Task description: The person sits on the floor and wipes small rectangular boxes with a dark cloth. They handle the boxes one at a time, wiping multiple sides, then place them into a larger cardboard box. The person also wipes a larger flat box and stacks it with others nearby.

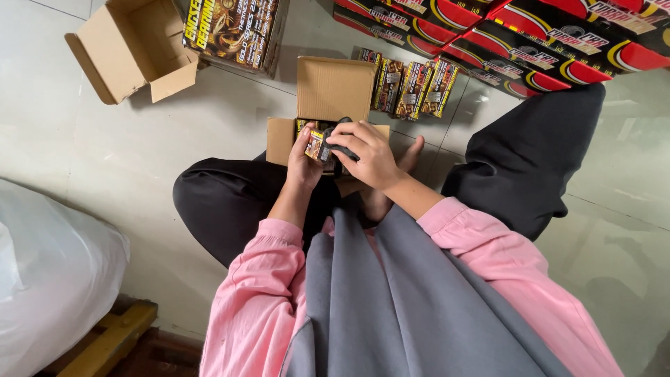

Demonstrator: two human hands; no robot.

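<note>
Pale tiled floor [105,153]; small black-gold box [315,145] in both hands.

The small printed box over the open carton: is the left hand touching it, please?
Touching: the head view shows the left hand wrapped around the small printed box.

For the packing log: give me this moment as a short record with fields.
setting: person seated on a pale tiled floor
left hand: holds a small printed gold-and-black box
right hand: grips a dark grey cloth against that box
under the hands: open brown cardboard carton
beside carton: row of matching small boxes
upper left: empty open cardboard box
upper right: red-and-black cartons
</note>
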